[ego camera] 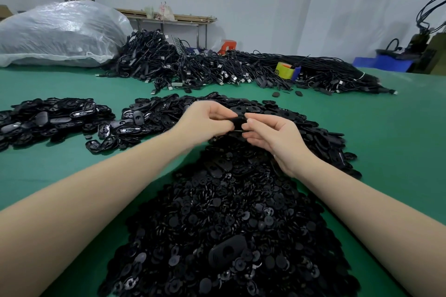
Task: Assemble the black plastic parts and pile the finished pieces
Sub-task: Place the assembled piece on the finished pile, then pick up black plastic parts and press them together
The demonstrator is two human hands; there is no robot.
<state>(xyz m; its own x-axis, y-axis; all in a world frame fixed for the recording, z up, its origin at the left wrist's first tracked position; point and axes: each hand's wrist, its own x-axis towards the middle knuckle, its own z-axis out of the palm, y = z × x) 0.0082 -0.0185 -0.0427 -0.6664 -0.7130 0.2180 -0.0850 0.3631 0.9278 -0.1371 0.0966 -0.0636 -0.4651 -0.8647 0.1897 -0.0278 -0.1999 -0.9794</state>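
Observation:
A small black plastic part [239, 121] is held between both hands above the middle of the green table [391, 142]. My left hand [205, 120] pinches its left side with curled fingers. My right hand [268, 137] pinches its right side between thumb and fingertips. Below the hands spreads a big heap of small round black pieces [229, 224], with one larger oval shell [225, 252] lying on it. Behind the hands lies a pile of oval black shells [289, 113]. At the left sits a separate pile of black pieces [53, 118].
A tangle of black cables with USB plugs [217, 67] runs across the far side of the table. A large clear plastic bag [60, 34] sits at the far left. A yellow tape roll [284, 70] lies among the cables. Blue bins [383, 62] stand at the far right.

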